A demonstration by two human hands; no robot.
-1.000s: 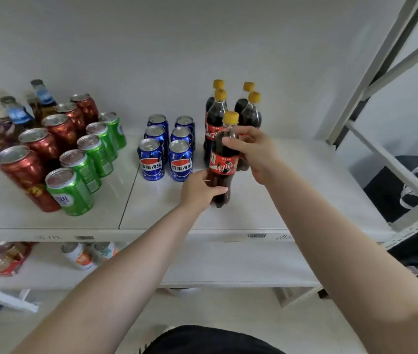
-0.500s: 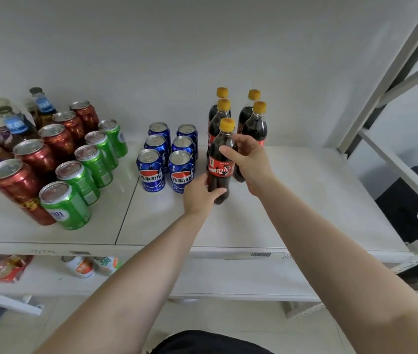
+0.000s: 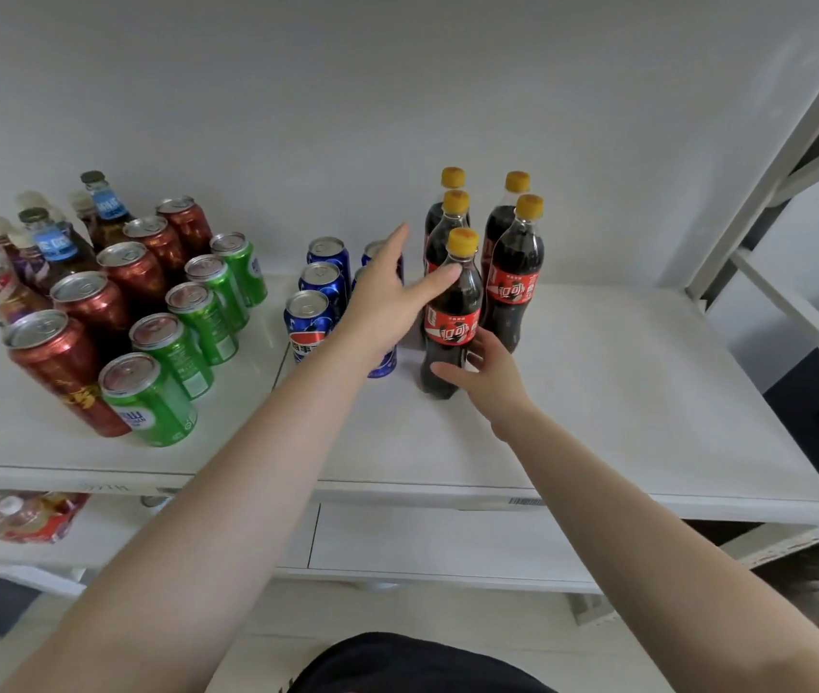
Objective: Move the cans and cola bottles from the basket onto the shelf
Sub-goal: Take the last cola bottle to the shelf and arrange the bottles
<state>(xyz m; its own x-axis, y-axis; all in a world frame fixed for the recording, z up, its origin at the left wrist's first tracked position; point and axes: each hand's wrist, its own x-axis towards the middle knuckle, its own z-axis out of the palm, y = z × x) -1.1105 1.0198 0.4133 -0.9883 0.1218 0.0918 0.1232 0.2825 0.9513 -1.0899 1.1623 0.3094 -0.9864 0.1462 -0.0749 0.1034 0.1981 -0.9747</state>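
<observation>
The front cola bottle (image 3: pixel 450 312), yellow cap and red label, stands upright on the white shelf (image 3: pixel 622 392), ahead of several other cola bottles (image 3: pixel 515 272). My left hand (image 3: pixel 387 292) is spread open, its thumb resting against the front bottle's shoulder and its fingers over the blue cans (image 3: pixel 309 317). My right hand (image 3: pixel 485 377) is low at the bottle's base, thumb across the front and fingers on its right side. No basket is in view.
Green cans (image 3: pixel 147 397) and red cans (image 3: pixel 62 362) fill the shelf's left half, with glass bottles (image 3: pixel 52 247) behind them. A grey upright post (image 3: pixel 767 157) rises at the right. A lower shelf (image 3: pixel 447 542) holds packaged drinks (image 3: pixel 22 515).
My left hand rose from the bottle's base to its shoulder and opened. My right hand dropped from the bottle's neck to its base. The bottle now stands in line with the others.
</observation>
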